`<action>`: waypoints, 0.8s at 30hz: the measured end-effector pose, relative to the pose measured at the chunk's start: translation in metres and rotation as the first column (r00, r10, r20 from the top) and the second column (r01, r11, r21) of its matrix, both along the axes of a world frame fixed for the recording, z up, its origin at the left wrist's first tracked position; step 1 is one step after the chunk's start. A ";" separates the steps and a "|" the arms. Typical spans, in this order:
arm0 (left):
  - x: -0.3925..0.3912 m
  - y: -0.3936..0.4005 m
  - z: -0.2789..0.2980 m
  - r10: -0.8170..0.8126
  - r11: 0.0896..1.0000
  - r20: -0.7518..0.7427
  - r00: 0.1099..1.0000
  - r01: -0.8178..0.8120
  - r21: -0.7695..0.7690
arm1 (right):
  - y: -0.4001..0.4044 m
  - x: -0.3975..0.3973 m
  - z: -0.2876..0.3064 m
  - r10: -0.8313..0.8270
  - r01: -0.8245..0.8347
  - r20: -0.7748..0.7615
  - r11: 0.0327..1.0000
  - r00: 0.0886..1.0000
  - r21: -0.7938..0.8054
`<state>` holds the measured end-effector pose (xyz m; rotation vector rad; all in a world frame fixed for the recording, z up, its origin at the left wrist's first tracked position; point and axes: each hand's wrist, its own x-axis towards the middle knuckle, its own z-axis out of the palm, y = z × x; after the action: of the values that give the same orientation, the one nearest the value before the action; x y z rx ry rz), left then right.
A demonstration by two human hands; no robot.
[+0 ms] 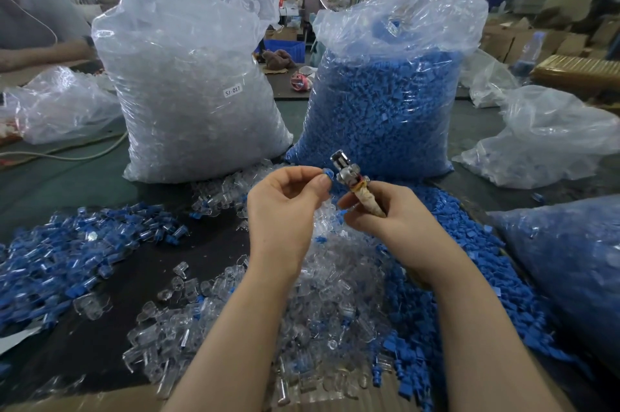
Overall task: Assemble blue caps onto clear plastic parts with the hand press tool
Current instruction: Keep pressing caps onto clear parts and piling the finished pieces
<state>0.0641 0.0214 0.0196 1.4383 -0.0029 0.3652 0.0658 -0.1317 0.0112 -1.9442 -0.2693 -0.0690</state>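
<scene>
Overhead, our left hand [285,206] pinches a blue cap [327,172] beside the hand press tool [352,183], gripped in our right hand [389,213]. Below, the dark tabletop [208,243] carries loose clear plastic parts [335,270] before two tall bags, one clear [191,82], one blue [385,102], in a factory hall.
</scene>
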 end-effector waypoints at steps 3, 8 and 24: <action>0.001 0.001 0.000 -0.006 1.000 0.028 1.000 0.006 -0.022 | -0.001 0.000 0.002 0.030 -0.031 -0.026 0.999 0.999 -0.028; 0.002 0.004 0.000 -0.028 0.999 0.035 0.999 0.029 -0.024 | 0.001 -0.001 0.002 0.038 -0.041 -0.040 0.997 0.998 -0.070; 0.002 0.007 0.000 -0.051 0.998 0.023 0.998 0.050 0.023 | -0.001 0.002 -0.004 0.046 -0.051 -0.032 0.987 0.998 -0.153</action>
<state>0.0662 0.0283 0.0195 1.4533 -0.0625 0.3417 0.0673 -0.1323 0.0077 -2.0889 -0.3109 0.0119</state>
